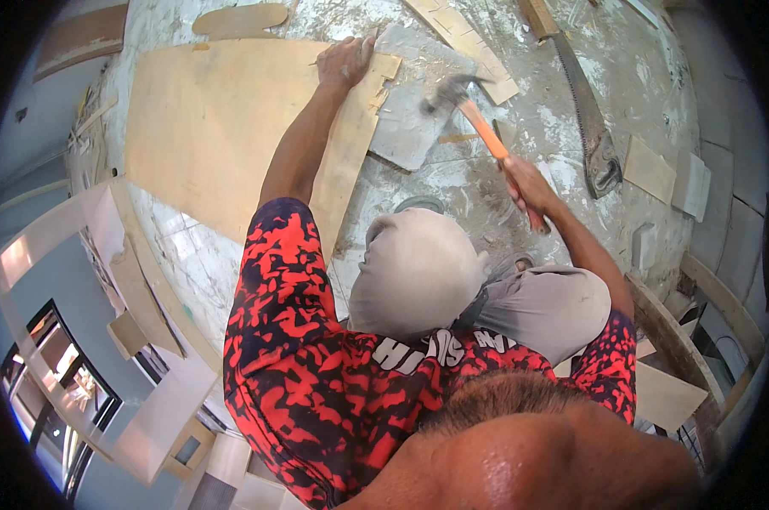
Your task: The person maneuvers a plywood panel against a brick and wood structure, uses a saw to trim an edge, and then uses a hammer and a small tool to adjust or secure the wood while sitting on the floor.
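Note:
My left hand [344, 64] has its fingers curled at the upper edge of a large pale plywood sheet [202, 136], near its notched, splintered right corner. My right hand [525, 191] grips a claw hammer [485, 127] by its orange handle; the motion-blurred head is raised above a chipped grey slab [406, 149], which lies just right of the sheet. Farther right, a handsaw [587, 110] lies on the dusty floor [656, 76]. A notched light wooden strip [478, 51] lies above the slab. My knees in grey trousers are below the hammer.
Small board offcuts [650, 166] lie right of the saw. A curved wooden piece [240, 19] is beyond the sheet. Curved cut panels [147, 293] fill the left side, beside a blue-grey wall with a dark-framed window. More timber pieces [712, 297] lie at lower right.

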The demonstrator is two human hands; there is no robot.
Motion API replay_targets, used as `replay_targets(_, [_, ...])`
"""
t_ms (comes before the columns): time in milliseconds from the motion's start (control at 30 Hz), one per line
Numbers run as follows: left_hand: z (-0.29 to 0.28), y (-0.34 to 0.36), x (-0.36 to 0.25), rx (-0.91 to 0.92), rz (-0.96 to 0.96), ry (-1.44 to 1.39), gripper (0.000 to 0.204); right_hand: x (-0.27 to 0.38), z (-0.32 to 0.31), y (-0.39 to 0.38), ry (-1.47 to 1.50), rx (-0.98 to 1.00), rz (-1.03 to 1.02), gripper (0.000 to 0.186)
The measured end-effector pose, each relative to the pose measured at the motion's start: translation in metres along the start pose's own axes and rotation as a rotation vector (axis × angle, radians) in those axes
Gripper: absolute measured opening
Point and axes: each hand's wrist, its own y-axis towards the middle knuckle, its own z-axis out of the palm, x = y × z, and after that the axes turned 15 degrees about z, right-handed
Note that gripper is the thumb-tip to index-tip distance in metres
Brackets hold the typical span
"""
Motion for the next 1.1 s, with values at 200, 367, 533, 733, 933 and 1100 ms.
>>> replay_targets(200, [-0.009, 0.006, -0.004, 0.091, -0.01, 0.036, 0.055, -0.087, 0.005, -0.01, 0.37, 0.051, 0.106, 0.042])
replay_targets(367, [-0.057, 0.004, -0.023, 0.12, -0.072, 0.12, 0.056, -0.125, -0.021, 0.004, 0.002, -0.183, 0.147, 0.042])
replay_targets(533, [-0.138, 0.008, -0.053, -0.259, 0.029, 0.201, 0.056, -0.028, -0.035, 0.02, -0.714, -0.509, -0.447, 0.041])
replay_targets(733, [-0.225, 0.005, -0.082, -0.642, 0.061, 0.152, 0.055, 0.213, 0.051, -0.023, -0.328, -0.058, -0.847, 0.056])
replay_targets(933, [-0.28, -0.023, -0.077, -0.805, -0.014, 0.052, 0.053, 0.281, 0.092, -0.057, -0.178, 0.081, -0.818, 0.034])
replay_targets(1100, [-0.293, -0.048, -0.094, -0.94, -0.041, -0.064, 0.054, 0.26, 0.11, -0.056, 0.045, 0.194, -0.943, 0.025])
